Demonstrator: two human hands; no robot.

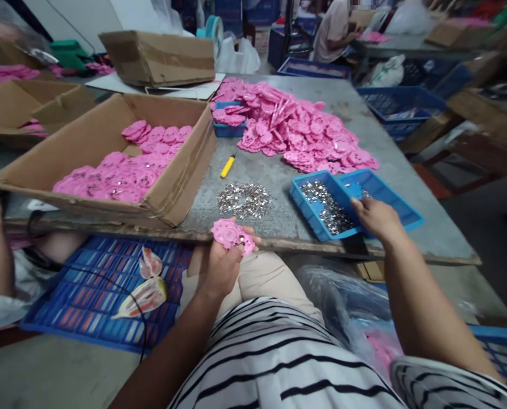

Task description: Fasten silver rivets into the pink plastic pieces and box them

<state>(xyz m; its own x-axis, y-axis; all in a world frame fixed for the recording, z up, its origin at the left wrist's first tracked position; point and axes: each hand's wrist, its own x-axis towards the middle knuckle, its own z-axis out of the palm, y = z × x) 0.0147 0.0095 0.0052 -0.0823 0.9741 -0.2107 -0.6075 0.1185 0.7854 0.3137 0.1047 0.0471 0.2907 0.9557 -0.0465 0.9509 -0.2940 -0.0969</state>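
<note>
My left hand (224,262) grips a pink round plastic piece (232,234) at the near edge of the table. My right hand (375,217) reaches into a blue tray (308,213) of small silver metal parts (328,207), fingers curled over them; what they pinch is hidden. A loose heap of the same silver parts (244,200) lies on the table just beyond my left hand. A big pile of pink pieces (298,128) covers the table's far middle.
A cardboard box (181,182) with several pink pieces stands at left. A yellow-handled tool (228,166) lies near it. A small blue tray (229,129) holds pink pieces. A second blue tray (390,199) adjoins the first. Another person (336,28) sits far back.
</note>
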